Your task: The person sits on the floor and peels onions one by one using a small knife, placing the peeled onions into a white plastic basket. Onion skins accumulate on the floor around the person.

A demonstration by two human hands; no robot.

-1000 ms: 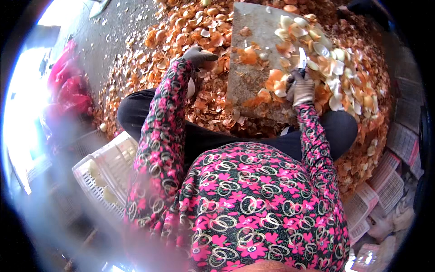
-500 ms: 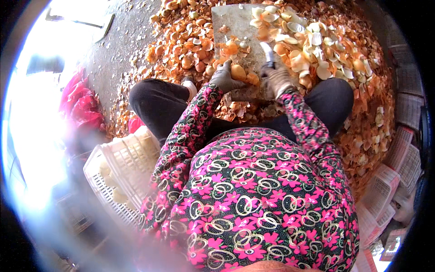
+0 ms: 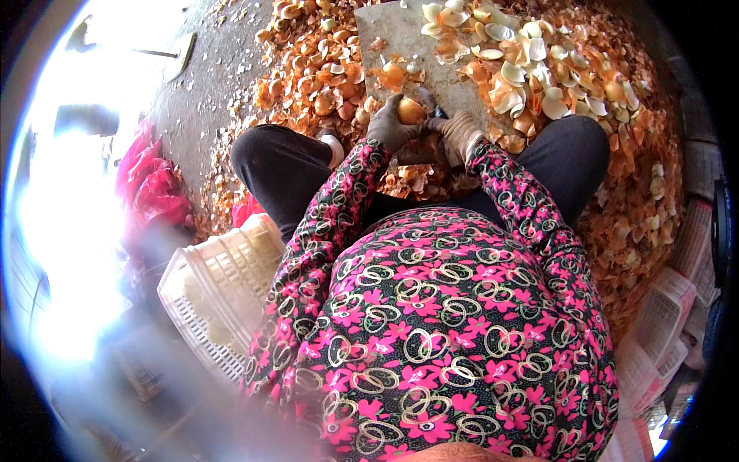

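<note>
Gloved in grey, my left hand (image 3: 389, 127) is closed round a brown-skinned onion (image 3: 411, 112) above the near edge of a pale board (image 3: 454, 78). My right hand (image 3: 459, 132), in a lighter glove, grips a knife (image 3: 428, 99) just right of the onion. The blade is foreshortened, and whether it touches the onion is hard to tell. Pale peeled onion layers (image 3: 536, 50) and brown skins lie across the board's right part. A few orange-brown skins (image 3: 392, 75) sit at its left edge.
Unpeeled onions and loose skins (image 3: 319, 92) heap left of the board. More skins (image 3: 631, 215) cover the floor at right. Beside my left leg, a tilted white plastic basket (image 3: 219, 285) holds pale round things. Pink bags (image 3: 150, 181) lie farther left; red-and-white crates (image 3: 654, 323) stand at right.
The knife has swung from pointing away over the board to beside the onion. My right hand has moved left, closer to my left hand, which now holds the onion raised.
</note>
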